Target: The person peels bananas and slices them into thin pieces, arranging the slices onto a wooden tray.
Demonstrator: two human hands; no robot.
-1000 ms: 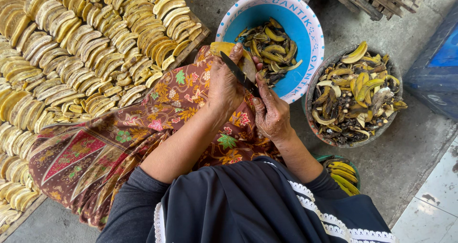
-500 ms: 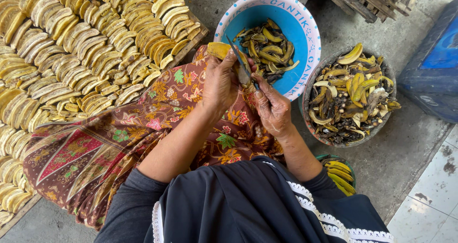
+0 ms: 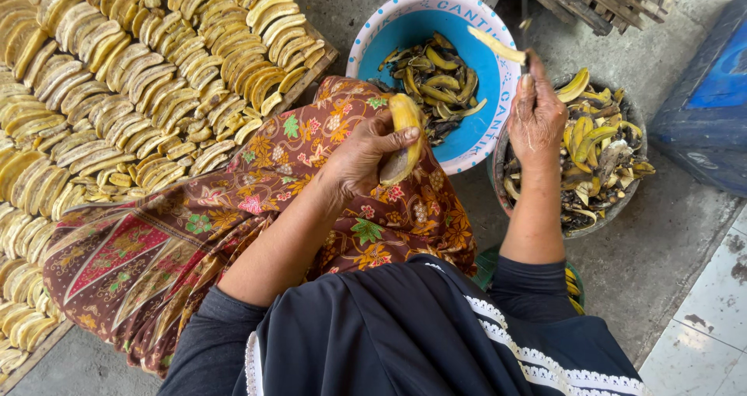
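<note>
Head view looks straight down on a seated person in a dark top, a patterned batik cloth (image 3: pixel 194 240) spread over the lap. Left hand (image 3: pixel 366 159) sits near the picture's middle, fingers and thumb curled shut around a peeled banana (image 3: pixel 405 135), which stands roughly upright with its tip pointing to 12 o'clock. Right hand (image 3: pixel 535 120) is raised at about 2 o'clock from the left hand and well apart from it, closed on a thin dark knife whose blade shows only as a blur; a strip of banana peel (image 3: pixel 496 47) juts from the fingers towards 10 o'clock, out over the blue bowl (image 3: pixel 405 30). That bowl lies at 12 o'clock from the peeled banana, with dark and yellow peels heaped inside. At 3 o'clock, just beside the blue bowl and partly under the right hand, a round basket (image 3: pixel 615 201) holds more peels and scraps. From 9 to 11 o'clock a wooden tray (image 3: pixel 319 73) carries close rows of flattened banana pieces. A blue container (image 3: pixel 708 124) rests on the concrete floor at the right edge.
</note>
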